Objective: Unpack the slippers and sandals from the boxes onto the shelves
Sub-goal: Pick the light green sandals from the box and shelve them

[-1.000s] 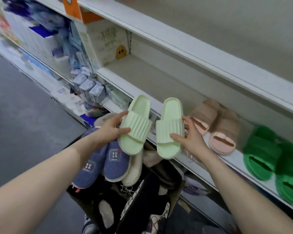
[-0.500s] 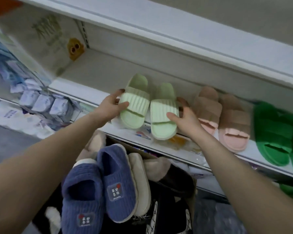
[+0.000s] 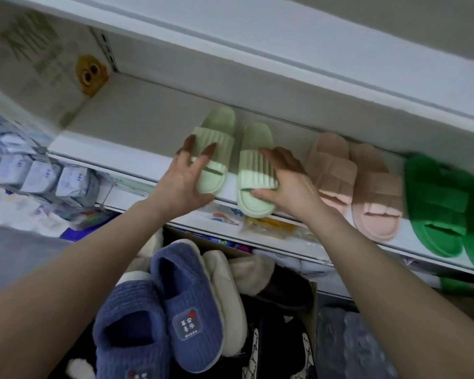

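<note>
At the far left, rows of small pale wrapped packs (image 3: 41,173) are seen on a lower shelf, blurred. Above them a white carton (image 3: 39,58) with a yellow cartoon face is stood at the left end of the white shelf (image 3: 137,160).

On that shelf the pale green slide pair is laid side by side, toes toward the shelf's front edge. The left green slide (image 3: 215,149) is touched by the left hand (image 3: 185,179), whose fingers are spread and nearly straight over the strap and outer side; nothing is gripped by it. The right green slide (image 3: 255,173) is held by the right hand (image 3: 282,184): the thumb is pressed at the toe opening and the fingers are curved over the ribbed strap. Its toe is seen to overhang the front edge slightly.

Just beside the right hand a pink pair of slides (image 3: 359,184) is placed on the same shelf, and further right a bright green pair (image 3: 443,206), partly cut off by the frame edge.

Below the shelf, between the two forearms, an open box (image 3: 311,294) packed with footwear is seen. A pair of blue ribbed slippers (image 3: 164,307) with small printed patches is lying on top, with cream (image 3: 225,291) and dark slippers (image 3: 282,291) beside it.
</note>
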